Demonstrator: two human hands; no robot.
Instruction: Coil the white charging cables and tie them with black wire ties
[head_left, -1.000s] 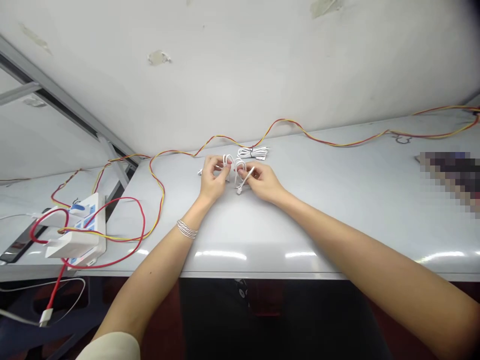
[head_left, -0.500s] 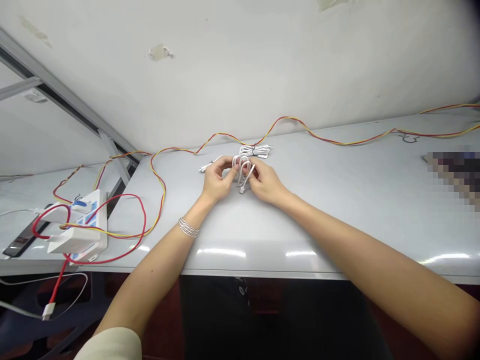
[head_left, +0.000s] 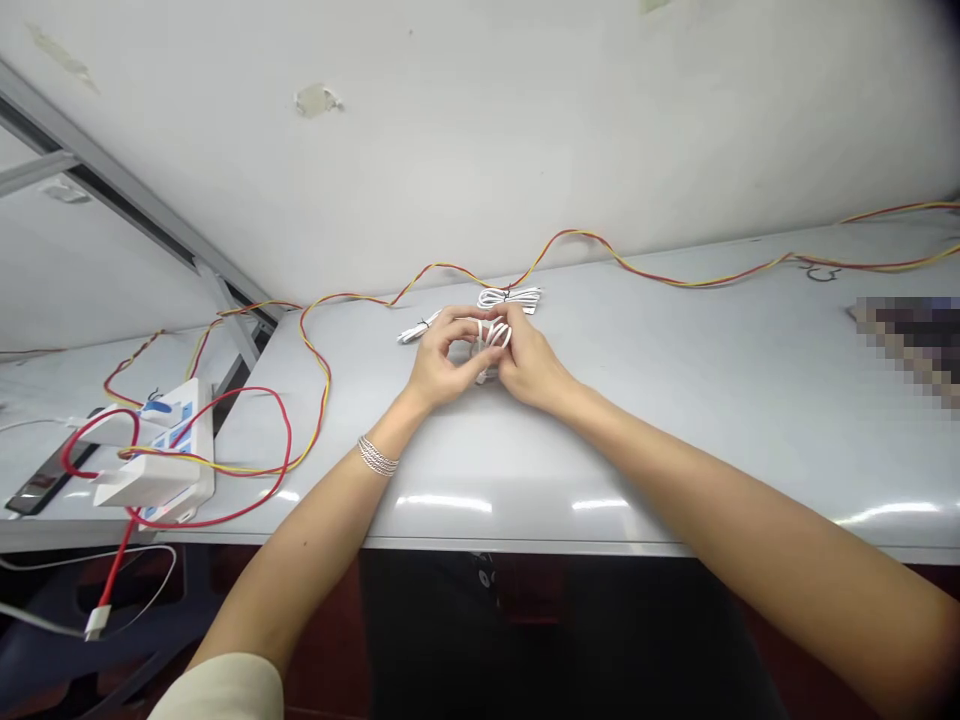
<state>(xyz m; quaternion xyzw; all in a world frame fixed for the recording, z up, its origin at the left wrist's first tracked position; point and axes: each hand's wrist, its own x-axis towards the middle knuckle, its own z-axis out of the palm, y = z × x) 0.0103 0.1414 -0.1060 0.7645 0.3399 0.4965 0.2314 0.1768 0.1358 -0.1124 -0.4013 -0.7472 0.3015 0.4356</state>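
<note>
White cable loops (head_left: 491, 338) sit upper mid-frame, bunched btwn both hands: L hand (head_left: 442, 360) & R hand (head_left: 531, 362) have fingers (head_left: 504, 322) curled narrow around them, pinching so loops can't spring apart. Tied white cable bundle (head_left: 508, 298) lies just behind, on worktop (head_left: 675, 450).

Both hands (head_left: 442, 362) (head_left: 532, 366) are bare with no glove or tape, as is the long right forearm (head_left: 720, 482), while the bare left forearm (head_left: 300, 545) wears a band of several thin silver bangles (head_left: 377, 456) at its wrist end and meets a loose cream sleeve (head_left: 221, 688) at its elbow end.
</note>
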